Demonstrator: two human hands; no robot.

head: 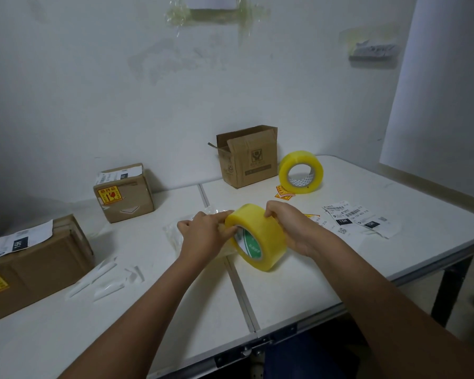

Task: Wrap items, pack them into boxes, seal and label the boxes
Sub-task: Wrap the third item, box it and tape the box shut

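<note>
A yellow tape roll stands on edge over the middle of the white table. My right hand grips its right side, fingers curled over the top rim. My left hand pinches at the roll's left edge, near the tape end. Under my left hand lies a clear plastic-wrapped item, partly hidden. An open cardboard box stands at the back. Two sealed, labelled boxes sit at the left, one near and one farther back.
A second yellow tape roll stands beside the open box. Shipping labels and small red-yellow stickers lie at the right. Peeled backing strips lie at the front left. The table's seam runs down its middle.
</note>
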